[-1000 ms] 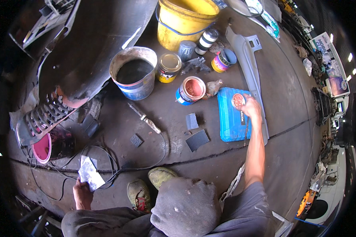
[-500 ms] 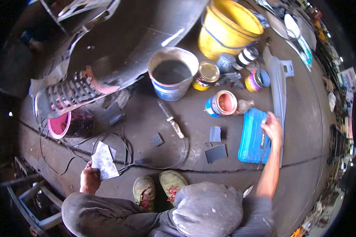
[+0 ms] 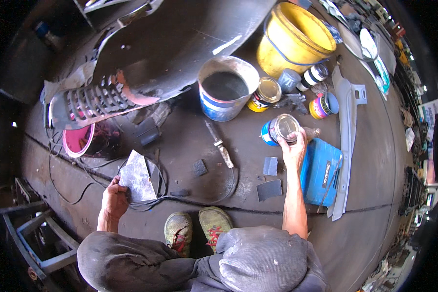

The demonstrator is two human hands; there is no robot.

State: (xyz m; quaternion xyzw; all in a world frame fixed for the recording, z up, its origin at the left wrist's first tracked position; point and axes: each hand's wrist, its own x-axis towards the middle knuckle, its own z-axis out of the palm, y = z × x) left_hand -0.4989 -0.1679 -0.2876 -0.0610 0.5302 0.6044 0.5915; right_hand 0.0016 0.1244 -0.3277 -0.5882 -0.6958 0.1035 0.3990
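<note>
My left hand (image 3: 115, 198) pinches a pale, smudged flat sheet (image 3: 137, 178) between thumb and fingers, above the cable on the floor. A second greyish piece shows behind it. My right hand (image 3: 294, 150) curls its fingers around the near edge of a round metal lid (image 3: 287, 125). That lid lies over the mouth of a tin can (image 3: 268, 133) with a blue label, hiding the inside. To the right of my right forearm is a blue plastic case (image 3: 321, 176). Two dark sandpaper pieces (image 3: 269, 190) lie left of that forearm.
Beyond my hands stand a bucket of dark liquid (image 3: 218, 107), a yellow bucket (image 3: 282, 53), a yellow-labelled can (image 3: 265, 92) and a purple-yellow can (image 3: 320, 107). A corded tool (image 3: 222, 152) lies mid-floor. A dark car panel (image 3: 165, 53) fills the upper left; a pink-lined bucket (image 3: 100, 140) lies tipped.
My right hand has moved left from the blue case to the blue-labelled can. A metal lid now covers the reddish-brown contents seen before. My left hand still holds the sheet.
</note>
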